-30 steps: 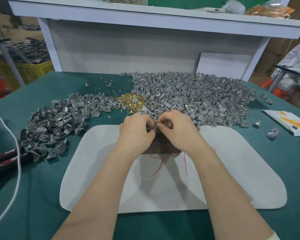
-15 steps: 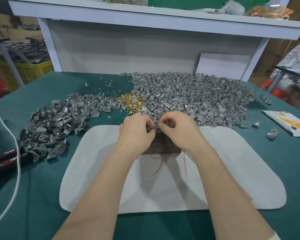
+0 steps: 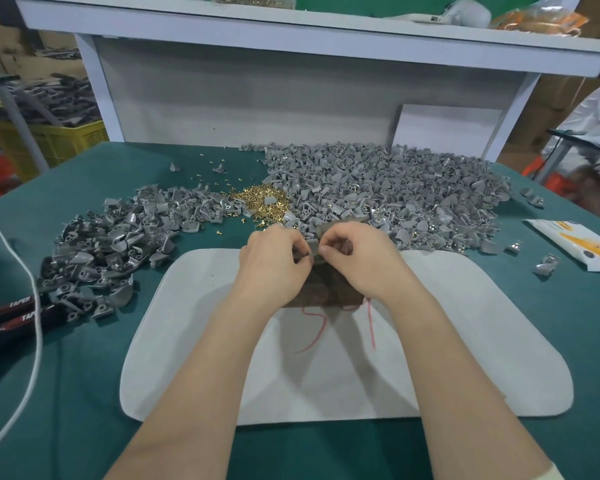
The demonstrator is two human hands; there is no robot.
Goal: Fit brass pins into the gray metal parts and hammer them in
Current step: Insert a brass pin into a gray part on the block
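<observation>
My left hand point(image 3: 274, 261) and my right hand point(image 3: 357, 258) meet over a dark brown block point(image 3: 326, 292) at the far edge of a white mat point(image 3: 465, 341). Between the fingertips of both hands sits a small gray metal part point(image 3: 311, 245), pinched from each side. Whether a pin is in my fingers I cannot tell. A heap of brass pins point(image 3: 260, 200) lies just beyond my hands. To the right spreads a large pile of gray parts point(image 3: 395, 192), and a second pile of gray parts point(image 3: 118, 244) lies on the left.
The table has a green cover point(image 3: 66, 393). Black and red tool handles point(image 3: 11, 313) and a white cable point(image 3: 32, 306) lie at the left edge. A white and orange packet point(image 3: 575, 247) and loose gray parts point(image 3: 546, 265) lie on the right. A white shelf point(image 3: 309, 32) stands behind.
Both hands stay together over the brown block; the fingers have shifted slightly around the small gray part. Nothing else has moved.
</observation>
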